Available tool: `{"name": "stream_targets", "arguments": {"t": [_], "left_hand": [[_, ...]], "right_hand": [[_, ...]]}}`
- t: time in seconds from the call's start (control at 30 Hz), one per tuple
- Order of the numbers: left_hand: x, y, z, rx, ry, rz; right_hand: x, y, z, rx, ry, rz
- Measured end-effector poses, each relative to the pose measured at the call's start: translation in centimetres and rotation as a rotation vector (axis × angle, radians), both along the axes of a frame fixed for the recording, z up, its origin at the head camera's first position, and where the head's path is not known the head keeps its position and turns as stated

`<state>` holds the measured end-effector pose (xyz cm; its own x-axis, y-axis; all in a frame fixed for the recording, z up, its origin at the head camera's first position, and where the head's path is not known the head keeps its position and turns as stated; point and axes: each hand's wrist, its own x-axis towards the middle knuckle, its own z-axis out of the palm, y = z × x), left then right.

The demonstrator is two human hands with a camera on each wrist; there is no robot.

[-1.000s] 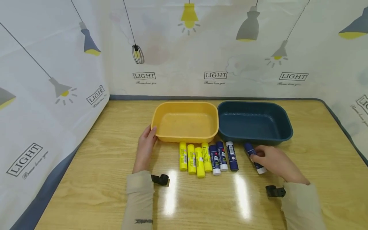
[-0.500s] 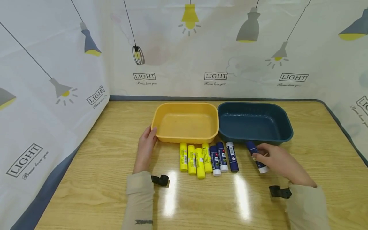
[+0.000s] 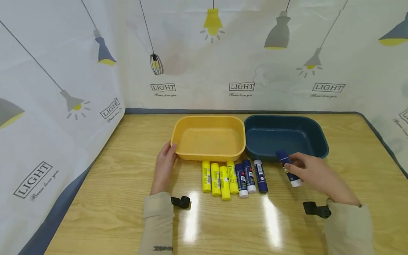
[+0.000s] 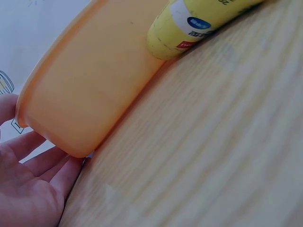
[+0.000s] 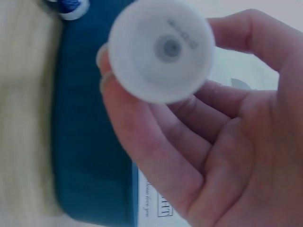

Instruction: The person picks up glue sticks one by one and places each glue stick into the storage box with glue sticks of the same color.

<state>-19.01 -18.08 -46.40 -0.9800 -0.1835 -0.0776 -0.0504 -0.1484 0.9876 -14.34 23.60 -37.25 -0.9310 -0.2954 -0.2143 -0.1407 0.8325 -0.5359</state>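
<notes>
My left hand (image 3: 164, 166) holds the front left corner of a yellow plastic tub (image 3: 208, 157). In the left wrist view, the thumb lies at the rim and the fingers rest against the outside wall. My right hand (image 3: 313, 174) pinches a dark blue glue stick (image 3: 288, 173) between thumb and fingers, its white end (image 5: 142, 56) facing the right wrist camera. That glue stick is tilted, at the front wall of the dark blue tub (image 3: 322, 150), its top overlapping the rim in the head view.
Several yellow glue sticks (image 3: 215, 180) lie side by side before the yellow tub. Right of them lie three dark blue glue sticks (image 3: 260, 177). Both tubs stand side by side on the wooden table (image 3: 127, 170). A lamp-printed cloth (image 3: 197, 71) hangs behind.
My right hand has lifted the dark blue glue stick off the table and moved it slightly right and up toward the dark blue tub. My left hand stays on the yellow tub.
</notes>
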Motion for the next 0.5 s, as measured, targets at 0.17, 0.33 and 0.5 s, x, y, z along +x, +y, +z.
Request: {"name": "stream_targets", "arguments": {"t": [0.17,0.33,0.5], "left_hand": [[-0.2,0.2,-0.1,0.032,0.012,0.007],[-0.2,0.2,-0.1,0.04,0.016,0.015],[-0.2,0.1,0.1,0.017,-0.009,0.029]], "right_hand": [[-0.5,0.1,0.9,0.011,0.074,-0.032],[-1.2,0.1,1.3,-0.009,0.058,-0.093],[-1.7,0.2,1.6,-0.037,0.068,-0.146]]}}
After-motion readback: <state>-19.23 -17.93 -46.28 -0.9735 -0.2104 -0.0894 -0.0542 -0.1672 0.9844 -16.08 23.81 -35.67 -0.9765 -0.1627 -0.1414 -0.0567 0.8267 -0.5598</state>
